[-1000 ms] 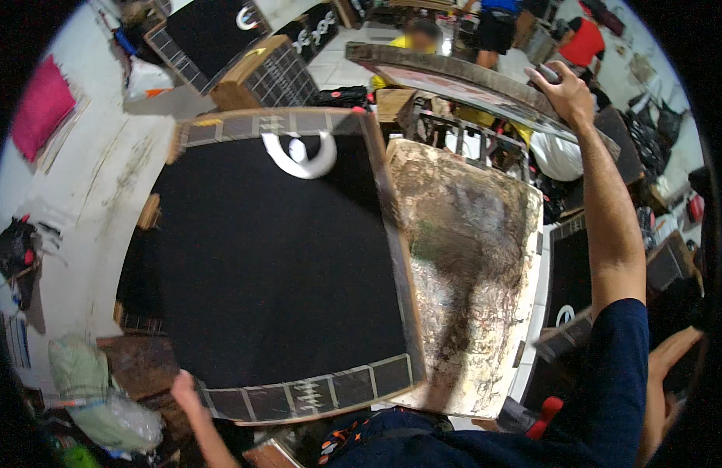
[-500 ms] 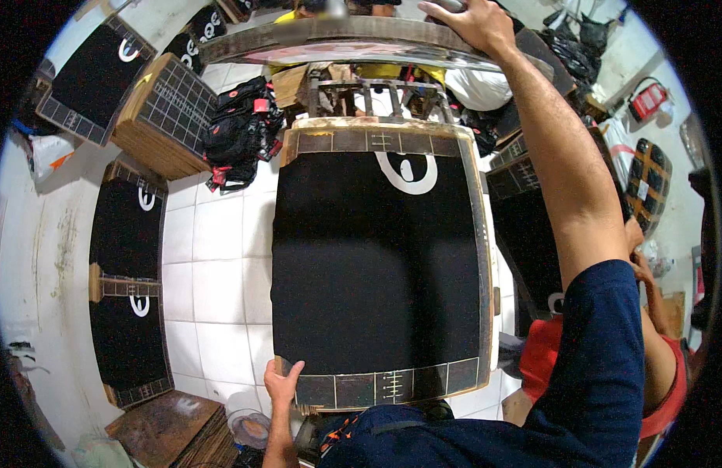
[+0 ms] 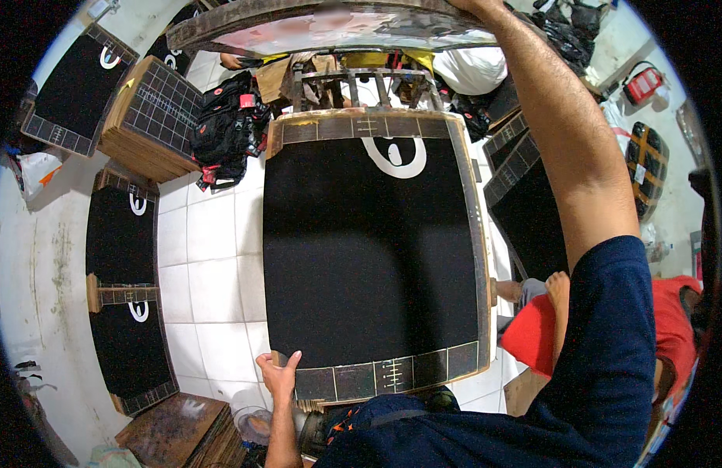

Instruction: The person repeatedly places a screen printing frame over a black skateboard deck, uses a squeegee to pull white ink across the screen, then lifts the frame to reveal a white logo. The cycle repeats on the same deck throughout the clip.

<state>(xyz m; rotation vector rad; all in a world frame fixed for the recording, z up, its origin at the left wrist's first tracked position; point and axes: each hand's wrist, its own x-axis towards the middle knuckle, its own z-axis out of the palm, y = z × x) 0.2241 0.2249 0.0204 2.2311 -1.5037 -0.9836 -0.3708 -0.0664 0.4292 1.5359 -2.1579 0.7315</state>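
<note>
A large board (image 3: 470, 360) lies before me, covered with black fabric (image 3: 368, 273) that carries a white ring-shaped print (image 3: 411, 165) near its far end. My left hand (image 3: 278, 377) grips the board's near left corner, thumb on top and the other fingers curled at the edge. Beyond the board, a big wooden-rimmed screen frame (image 3: 212, 28) is raised and tilted, its pale, pinkish-stained underside showing. My right arm stretches forward to that frame's far right side. There my right hand (image 3: 476, 6) is cut off by the picture's top edge, so its fingers are hidden.
Similar fabric-covered boards stand left (image 3: 127, 242) and right (image 3: 528, 203). Back left are stacked boards (image 3: 158, 97) and a black backpack (image 3: 227, 125). A metal rack (image 3: 368, 87) stands behind the board. A person in red (image 3: 532, 335) sits close on my right; another hand (image 3: 231, 61) shows at far left.
The screen frame shows more of its underside and sits further left in view. My right hand has slipped mostly out of the picture. The person at right has shifted. My left hand keeps its hold.
</note>
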